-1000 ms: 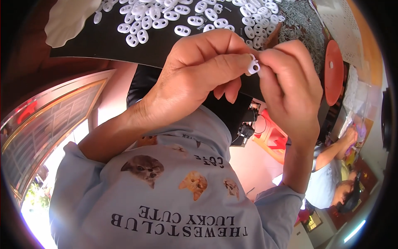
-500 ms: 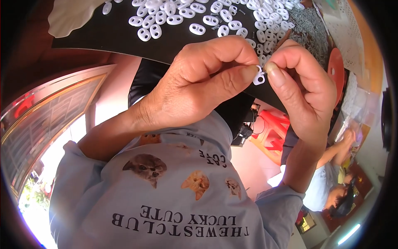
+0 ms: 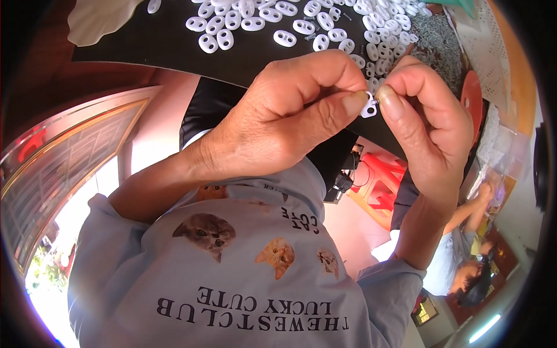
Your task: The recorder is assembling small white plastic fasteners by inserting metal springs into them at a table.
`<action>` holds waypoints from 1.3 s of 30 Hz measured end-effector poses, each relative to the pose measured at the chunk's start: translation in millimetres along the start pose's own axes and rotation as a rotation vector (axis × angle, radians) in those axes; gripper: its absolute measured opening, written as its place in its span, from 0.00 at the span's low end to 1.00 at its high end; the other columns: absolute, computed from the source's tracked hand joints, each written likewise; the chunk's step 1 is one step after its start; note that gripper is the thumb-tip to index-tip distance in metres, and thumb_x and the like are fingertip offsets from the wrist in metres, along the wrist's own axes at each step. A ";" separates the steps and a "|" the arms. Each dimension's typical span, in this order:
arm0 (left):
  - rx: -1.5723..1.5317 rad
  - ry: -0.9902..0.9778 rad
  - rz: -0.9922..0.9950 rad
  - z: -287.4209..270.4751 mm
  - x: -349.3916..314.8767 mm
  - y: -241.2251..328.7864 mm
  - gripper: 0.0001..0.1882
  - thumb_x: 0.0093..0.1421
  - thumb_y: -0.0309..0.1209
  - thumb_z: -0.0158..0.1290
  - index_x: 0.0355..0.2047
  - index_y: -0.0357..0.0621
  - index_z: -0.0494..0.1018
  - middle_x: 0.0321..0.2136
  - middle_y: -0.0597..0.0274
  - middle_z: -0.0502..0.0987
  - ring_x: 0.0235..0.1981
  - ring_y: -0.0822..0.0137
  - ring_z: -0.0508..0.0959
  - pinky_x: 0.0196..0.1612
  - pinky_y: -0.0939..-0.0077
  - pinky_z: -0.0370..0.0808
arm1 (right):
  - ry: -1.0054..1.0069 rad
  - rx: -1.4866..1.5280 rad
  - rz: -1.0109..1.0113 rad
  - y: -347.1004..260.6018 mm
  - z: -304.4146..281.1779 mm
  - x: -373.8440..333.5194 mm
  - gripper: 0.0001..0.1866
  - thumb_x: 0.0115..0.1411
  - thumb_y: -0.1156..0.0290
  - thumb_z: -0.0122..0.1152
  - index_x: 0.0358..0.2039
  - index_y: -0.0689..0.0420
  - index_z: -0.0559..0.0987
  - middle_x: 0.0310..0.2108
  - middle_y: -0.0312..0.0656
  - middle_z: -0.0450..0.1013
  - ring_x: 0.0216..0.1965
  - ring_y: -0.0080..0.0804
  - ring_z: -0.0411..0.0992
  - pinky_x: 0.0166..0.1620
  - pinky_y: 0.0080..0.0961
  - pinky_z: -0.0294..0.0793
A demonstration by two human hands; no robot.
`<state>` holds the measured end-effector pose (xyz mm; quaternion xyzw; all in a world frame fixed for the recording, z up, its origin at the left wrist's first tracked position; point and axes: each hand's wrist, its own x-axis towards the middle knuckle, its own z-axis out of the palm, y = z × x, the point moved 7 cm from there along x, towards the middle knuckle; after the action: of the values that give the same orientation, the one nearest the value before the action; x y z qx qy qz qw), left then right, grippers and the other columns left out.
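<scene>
The left grip pinches 1 white piece, the right grip a tiny dark part; the pale wavy-edged dish's contents: cannot tell.

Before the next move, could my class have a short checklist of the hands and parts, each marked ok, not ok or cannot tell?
1. Left hand grips the white piece: ok, between thumb and finger.
2. Right hand close beside it: ok.
3. Small dark part inside the white piece: cannot tell, too small and partly covered.
4. Loose white pieces neatly lined up: not ok, scattered on the black tabletop.
5. Grey metal heap in view: ok.
</scene>
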<state>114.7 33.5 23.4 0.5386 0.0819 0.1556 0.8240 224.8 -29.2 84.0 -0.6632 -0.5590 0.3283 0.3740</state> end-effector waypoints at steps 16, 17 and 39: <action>-0.029 0.029 0.066 -2.6 -1.3 -3.1 0.08 0.70 0.31 0.45 0.37 0.38 0.68 0.27 0.69 0.68 0.28 0.80 0.65 0.34 0.85 0.64 | 0.006 -0.021 -0.022 0.7 10.1 4.9 0.04 0.63 0.79 0.53 0.31 0.65 0.71 0.27 0.33 0.63 0.28 0.17 0.58 0.33 0.14 0.58; -0.029 0.031 0.066 -2.7 -1.5 -2.9 0.08 0.70 0.31 0.45 0.37 0.38 0.68 0.27 0.69 0.68 0.28 0.80 0.65 0.34 0.85 0.64 | 0.027 -0.029 -0.017 0.6 9.8 4.8 0.04 0.63 0.78 0.54 0.32 0.65 0.71 0.27 0.33 0.63 0.28 0.17 0.58 0.33 0.14 0.58; -0.049 0.033 0.061 -5.2 -6.4 -0.8 0.07 0.69 0.30 0.46 0.38 0.39 0.69 0.28 0.69 0.69 0.29 0.80 0.65 0.35 0.85 0.63 | 0.067 -0.033 -0.029 2.1 18.3 2.2 0.05 0.66 0.75 0.50 0.34 0.63 0.71 0.27 0.31 0.63 0.25 0.13 0.56 0.29 0.11 0.55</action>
<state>107.2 35.4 20.3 0.5181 0.0749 0.1915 0.8302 210.6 -24.9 72.8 -0.6717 -0.5611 0.2909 0.3864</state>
